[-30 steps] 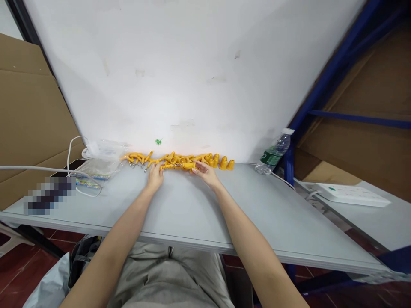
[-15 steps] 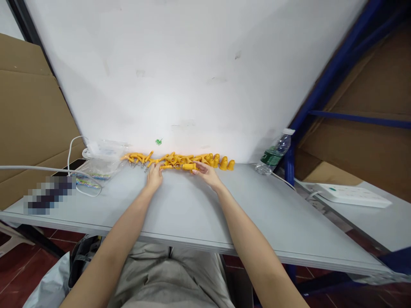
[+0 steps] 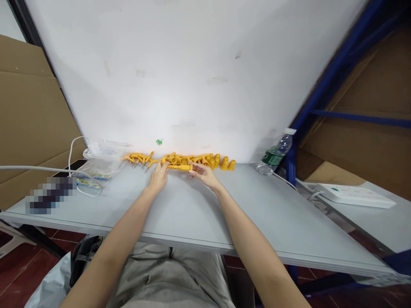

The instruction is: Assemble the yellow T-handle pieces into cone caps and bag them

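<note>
My left hand (image 3: 159,175) is closed on the ridged end of a yellow plastic corkscrew (image 3: 173,167). My right hand (image 3: 204,174) pinches the yellow tapered sleeve (image 3: 185,167) at the corkscrew's other end. The two parts lie in one line, level, with no metal spiral showing between them. Behind my hands runs a row of yellow plastic parts: forked pieces with metal spirals (image 3: 138,159) at the left, hollow pieces (image 3: 182,160) in the middle and small cup-shaped pieces (image 3: 224,163) at the right.
A clear plastic bag (image 3: 109,158) and a white cable (image 3: 69,160) lie at the left. A water bottle (image 3: 275,154) leans at the right. A white power strip (image 3: 353,195) rests on the neighbouring surface. A white board (image 3: 199,85) stands behind the grey table (image 3: 186,209).
My left hand has moved right, bringing the corkscrew into the sleeve held by my right hand. The metal spiral that showed between the parts is now hidden. My right hand has hardly moved.
</note>
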### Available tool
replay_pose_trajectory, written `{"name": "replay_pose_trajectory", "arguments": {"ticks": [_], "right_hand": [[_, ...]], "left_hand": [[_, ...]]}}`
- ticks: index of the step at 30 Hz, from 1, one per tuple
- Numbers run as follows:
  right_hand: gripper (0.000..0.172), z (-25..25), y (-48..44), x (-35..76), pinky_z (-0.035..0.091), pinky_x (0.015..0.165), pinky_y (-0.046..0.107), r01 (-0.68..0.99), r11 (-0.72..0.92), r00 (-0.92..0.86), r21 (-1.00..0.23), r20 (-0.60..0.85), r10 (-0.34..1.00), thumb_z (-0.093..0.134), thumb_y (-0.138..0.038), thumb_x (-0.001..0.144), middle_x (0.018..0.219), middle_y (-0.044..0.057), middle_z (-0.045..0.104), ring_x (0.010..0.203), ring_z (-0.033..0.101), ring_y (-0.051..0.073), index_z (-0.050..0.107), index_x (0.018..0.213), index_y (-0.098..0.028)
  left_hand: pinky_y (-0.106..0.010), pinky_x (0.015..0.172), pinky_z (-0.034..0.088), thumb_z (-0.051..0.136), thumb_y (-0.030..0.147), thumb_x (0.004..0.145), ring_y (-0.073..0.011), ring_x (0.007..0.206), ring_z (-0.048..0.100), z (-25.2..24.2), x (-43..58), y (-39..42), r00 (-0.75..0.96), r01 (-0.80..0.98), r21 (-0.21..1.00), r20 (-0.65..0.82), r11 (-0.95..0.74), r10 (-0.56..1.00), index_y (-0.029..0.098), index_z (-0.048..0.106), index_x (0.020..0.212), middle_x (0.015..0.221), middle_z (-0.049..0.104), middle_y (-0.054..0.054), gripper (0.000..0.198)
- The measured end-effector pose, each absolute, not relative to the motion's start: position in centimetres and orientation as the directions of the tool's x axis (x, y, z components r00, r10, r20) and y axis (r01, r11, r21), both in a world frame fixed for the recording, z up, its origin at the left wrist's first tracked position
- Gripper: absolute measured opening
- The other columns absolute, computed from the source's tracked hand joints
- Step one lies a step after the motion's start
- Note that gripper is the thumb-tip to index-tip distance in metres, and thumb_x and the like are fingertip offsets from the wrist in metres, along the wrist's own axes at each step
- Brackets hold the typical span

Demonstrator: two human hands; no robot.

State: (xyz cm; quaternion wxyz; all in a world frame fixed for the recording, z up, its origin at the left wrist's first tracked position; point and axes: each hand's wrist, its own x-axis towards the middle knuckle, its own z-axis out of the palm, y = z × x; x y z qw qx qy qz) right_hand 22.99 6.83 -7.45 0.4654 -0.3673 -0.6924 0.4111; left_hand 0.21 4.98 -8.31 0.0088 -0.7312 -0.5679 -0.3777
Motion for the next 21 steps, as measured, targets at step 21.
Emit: {"name": "replay_pose_trajectory", "arguments": {"ticks": [21], "right_hand": [[0.067,-4.7,4.8,21.9,0.038,0.04,0.023,0.264,0.03,-0.149,-0.964,-0.01,0.989,0.037,-0.074,0.086,0.048,0.006,0.063,0.03,0.046,0.009,0.059,0.061,-0.015]], "left_hand": [[-0.035,0.085,0.05,0.042,0.017,0.09,-0.0206,0.093,0.058,-8.8,0.5,5.0,0.106,0.781,0.448,0.593,-0.436,0.798,0.019,0.057,0.117,0.107,0.053,-0.011,0.031]]}}
